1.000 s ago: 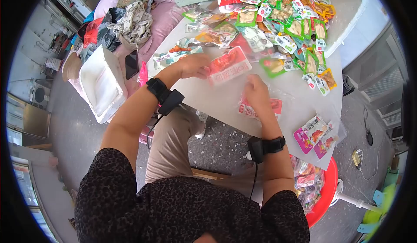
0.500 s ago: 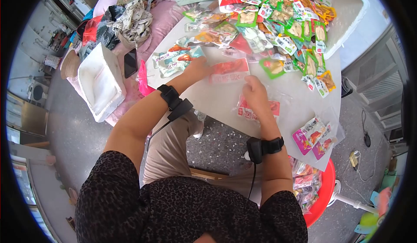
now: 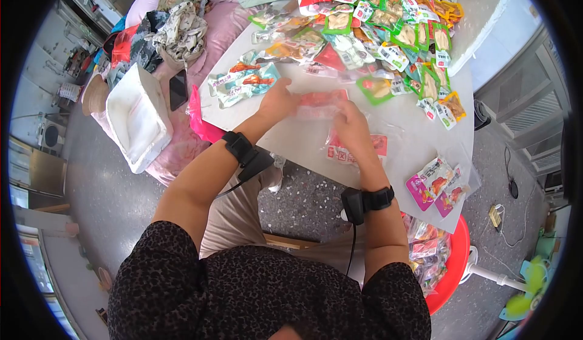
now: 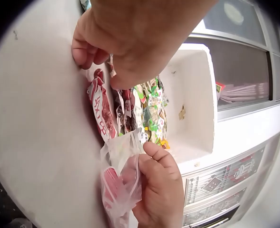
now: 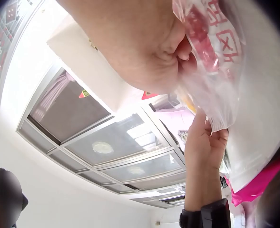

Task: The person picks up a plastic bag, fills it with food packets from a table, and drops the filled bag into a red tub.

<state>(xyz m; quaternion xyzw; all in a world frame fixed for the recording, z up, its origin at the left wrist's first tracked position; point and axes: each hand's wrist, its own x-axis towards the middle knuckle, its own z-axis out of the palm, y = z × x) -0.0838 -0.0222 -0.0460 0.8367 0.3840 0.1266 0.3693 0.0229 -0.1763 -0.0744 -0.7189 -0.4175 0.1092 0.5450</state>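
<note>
A flat red-and-white food packet (image 3: 320, 102), blurred in the head view, lies between the two hands low over the table. My left hand (image 3: 280, 101) pinches its left end, and the left wrist view shows the fingertips at the end of this packet (image 4: 102, 109). With curled fingers my right hand (image 3: 353, 126) grips a clear plastic bag (image 4: 123, 152). Inside the bag sits another red packet (image 3: 358, 148), its printing showing through the film (image 5: 209, 42). In the right wrist view the left hand (image 5: 207, 142) overlaps the bag's edge.
A white foam box (image 3: 480, 30) spills a heap of colourful snack packets (image 3: 401, 30) onto the table. Blue-and-white packets (image 3: 243, 80) lie left, purple-and-white ones (image 3: 434, 185) right. A red basin (image 3: 458, 261) of bagged packets stands below the right edge; another foam box (image 3: 139, 121) sits left.
The red packet has come down from a tilted position to a flatter one, closer to the bag. My left hand has shifted slightly toward the body; the right hand keeps its grip on the bag.
</note>
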